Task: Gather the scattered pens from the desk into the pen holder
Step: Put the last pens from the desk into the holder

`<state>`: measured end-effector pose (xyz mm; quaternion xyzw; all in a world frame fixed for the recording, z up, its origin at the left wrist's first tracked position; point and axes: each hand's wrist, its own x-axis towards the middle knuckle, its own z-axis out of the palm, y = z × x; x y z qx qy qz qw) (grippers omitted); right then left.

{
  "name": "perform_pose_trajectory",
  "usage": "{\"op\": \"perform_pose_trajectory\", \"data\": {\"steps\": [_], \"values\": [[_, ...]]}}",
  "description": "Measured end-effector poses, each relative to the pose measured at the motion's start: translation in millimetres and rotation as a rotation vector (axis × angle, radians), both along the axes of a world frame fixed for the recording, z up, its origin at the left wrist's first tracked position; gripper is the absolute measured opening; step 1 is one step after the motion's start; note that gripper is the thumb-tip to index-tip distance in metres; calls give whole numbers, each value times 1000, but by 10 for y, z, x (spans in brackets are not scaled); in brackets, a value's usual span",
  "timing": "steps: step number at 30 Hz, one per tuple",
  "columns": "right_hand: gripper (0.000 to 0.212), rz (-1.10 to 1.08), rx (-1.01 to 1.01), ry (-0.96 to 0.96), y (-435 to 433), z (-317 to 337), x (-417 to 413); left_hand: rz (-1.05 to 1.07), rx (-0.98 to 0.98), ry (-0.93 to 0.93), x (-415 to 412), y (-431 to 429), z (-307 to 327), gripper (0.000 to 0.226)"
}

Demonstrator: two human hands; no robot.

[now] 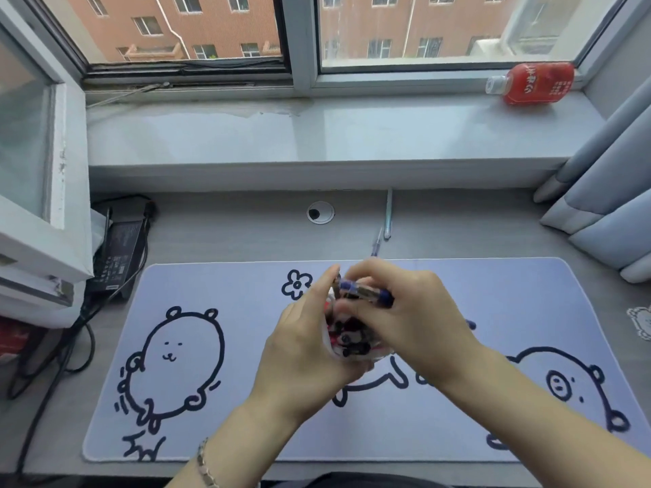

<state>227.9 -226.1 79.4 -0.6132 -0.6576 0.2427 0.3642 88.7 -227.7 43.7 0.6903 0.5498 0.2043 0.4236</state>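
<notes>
Both hands meet over the middle of the pale purple desk mat [218, 445] with its cartoon animal drawings. The left hand [303, 353] wraps its fingers around the side of the pen holder [333, 346], a small whitish cup held just above or on the mat; which, I cannot tell. Dark pen caps show inside its mouth. The right hand [405, 311] reaches over the holder's rim, its fingers closed on a blue pen [366, 292] that lies nearly level across the top of the holder. Beyond the mat's far edge, on the bare grey surface [218, 237], two more pens lie apart from the hands: a slim one with a blue tip [376, 243] touching the mat's edge, and a pale one [388, 213] just behind it, pointing toward the window sill. A red bottle [535, 83] lies on its side on the sill at the right. A black power brick [118, 251] with cables sits at the left.
</notes>
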Motion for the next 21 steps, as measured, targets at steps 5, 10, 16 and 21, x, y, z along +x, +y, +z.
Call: {"op": "perform_pose_trajectory", "data": {"steps": [5,10,16,21], "values": [[20,-82,181,-288,-25,-129,-98,31,-1,-38,-4,-15,13,104],[13,22,-44,120,2,-60,110,99,-20,-72,-58,58,11,101],[35,-339,128,931,40,60,505,211,-119,-130,-163,121,28,103],[28,-304,284,1268,84,121,241,181,-132,-141,-124,103,30,106]]}}
